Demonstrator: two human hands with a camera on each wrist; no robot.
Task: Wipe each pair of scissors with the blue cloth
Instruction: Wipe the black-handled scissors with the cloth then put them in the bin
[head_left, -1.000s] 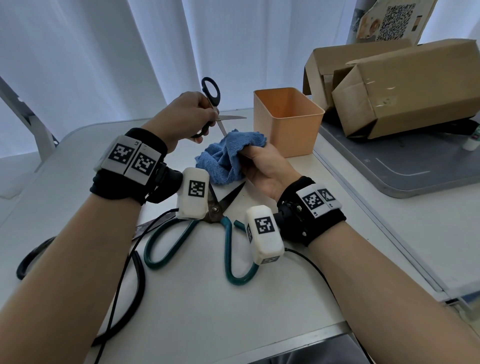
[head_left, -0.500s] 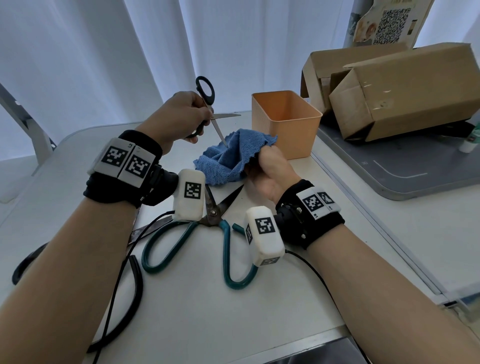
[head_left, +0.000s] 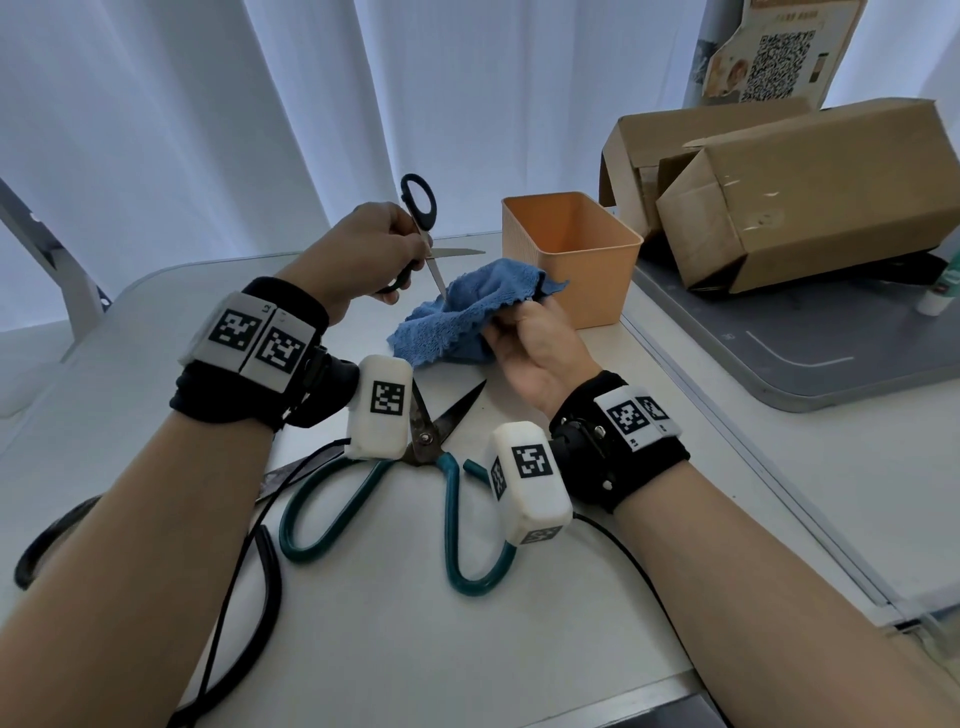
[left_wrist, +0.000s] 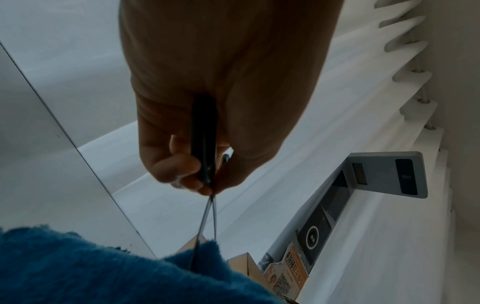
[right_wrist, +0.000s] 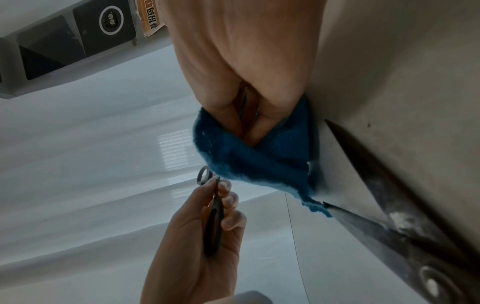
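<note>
Two hands work above the bench: our left hand (head_left: 374, 249) grips the black scissors (head_left: 423, 234) by their stiff handle, blades spread, while our right hand (head_left: 535, 353) pinches the soft blue cloth (head_left: 462, 312) against one sharp blade

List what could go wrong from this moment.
1. The black-handled scissors are open, one tip poking into the blue cloth near the right hand; it could prick the fingers.
2. The teal-handled scissors lie open under both wrists; a lowered arm could catch them.
</note>
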